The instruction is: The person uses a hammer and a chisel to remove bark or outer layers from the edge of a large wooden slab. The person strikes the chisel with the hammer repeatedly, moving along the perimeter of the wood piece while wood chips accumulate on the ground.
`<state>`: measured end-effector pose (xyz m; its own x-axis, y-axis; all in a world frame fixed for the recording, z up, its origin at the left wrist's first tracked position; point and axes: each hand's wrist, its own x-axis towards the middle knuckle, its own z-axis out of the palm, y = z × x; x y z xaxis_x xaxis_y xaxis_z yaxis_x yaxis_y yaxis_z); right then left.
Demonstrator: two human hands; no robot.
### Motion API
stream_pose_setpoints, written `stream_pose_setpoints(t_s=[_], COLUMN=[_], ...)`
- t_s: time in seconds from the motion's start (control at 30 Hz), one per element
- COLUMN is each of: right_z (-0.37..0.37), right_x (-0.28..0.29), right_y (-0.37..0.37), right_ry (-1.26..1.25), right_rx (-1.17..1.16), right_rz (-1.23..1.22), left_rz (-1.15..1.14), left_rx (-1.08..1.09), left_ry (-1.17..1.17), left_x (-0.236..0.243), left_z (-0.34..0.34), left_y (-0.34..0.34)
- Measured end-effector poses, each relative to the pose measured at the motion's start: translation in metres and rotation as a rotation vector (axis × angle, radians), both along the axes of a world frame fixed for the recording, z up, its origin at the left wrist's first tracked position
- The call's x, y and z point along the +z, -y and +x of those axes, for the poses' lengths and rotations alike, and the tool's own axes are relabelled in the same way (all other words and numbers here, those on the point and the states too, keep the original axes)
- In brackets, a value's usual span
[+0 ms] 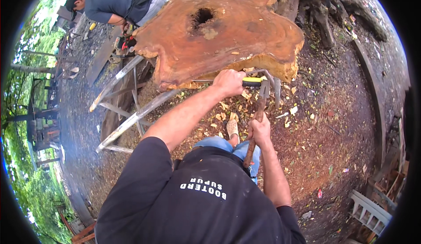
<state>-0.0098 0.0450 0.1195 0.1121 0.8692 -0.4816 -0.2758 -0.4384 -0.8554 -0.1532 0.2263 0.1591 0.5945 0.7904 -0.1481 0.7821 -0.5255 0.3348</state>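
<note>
My left hand (229, 82) is closed round a chisel with a yellow and black handle (251, 82). Its blade points left, along the near edge of a thick reddish-brown wood slab (228, 37). In my right hand (260, 130) is a hammer, gripped by its worn wooden handle (251, 154). The metal hammer head (264, 88) is beside the butt of the chisel; whether they touch I cannot tell. Pale, freshly cut wood shows on the slab's near side, and a dark hole (202, 16) opens in its top.
A metal trestle (140, 112) stands under the slab's left side. Beyond it, a person (115, 2) bends over a red and black power tool (127, 42). Wood chips (293, 110) litter the ground. Gnarled logs (322, 16) lie at the far right, a plastic chair (370, 213) at the near right.
</note>
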Motion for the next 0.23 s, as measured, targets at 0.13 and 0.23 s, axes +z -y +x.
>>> stream_pose_setpoints(t_s=[0.13,0.23], right_z=[0.015,0.006], right_x=[-0.001,0.001], right_y=[-0.001,-0.008], right_ry=[-0.035,-0.07], right_rx=[-0.221,-0.451], right_rz=[0.12,0.21], left_rz=[0.018,0.038], left_rx=[0.002,0.001], left_ry=[0.02,0.059], left_x=[-0.003,-0.004], left_z=[-0.007,-0.006], left_y=[-0.002,-0.002])
